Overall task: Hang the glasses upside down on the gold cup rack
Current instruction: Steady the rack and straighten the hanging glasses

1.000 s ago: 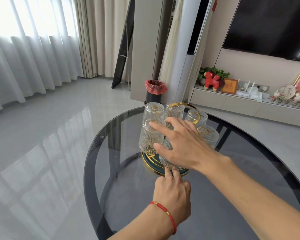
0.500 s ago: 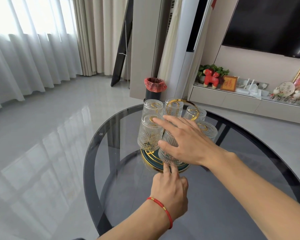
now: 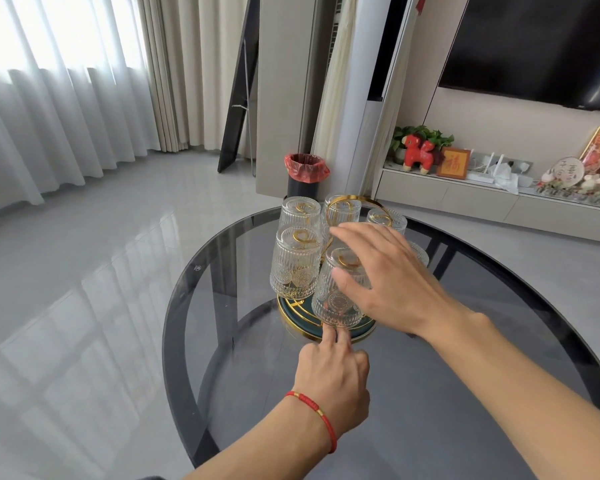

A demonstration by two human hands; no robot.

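Note:
The gold cup rack (image 3: 364,199) stands on a dark green, gold-rimmed base (image 3: 291,311) on the glass table. Several ribbed clear glasses hang upside down on it. The nearest glass (image 3: 336,303) is in front, another glass (image 3: 293,265) is to its left, and more are behind (image 3: 300,211). My right hand (image 3: 392,278) hovers over the nearest glass with its fingers spread, and the thumb touches the glass's side. My left hand (image 3: 333,379), with a red cord at the wrist, has two fingertips on the base's front rim. My right hand partly hides the glasses on the right.
The round dark glass table (image 3: 430,410) has a black rim, with grey tiled floor to its left. A black bin with a red liner (image 3: 305,174) stands behind the table. A low TV cabinet (image 3: 465,199) with ornaments runs along the right wall.
My right hand has slid back to the right off the nearest glass, uncovering its top. The left fingertips stay on the base rim.

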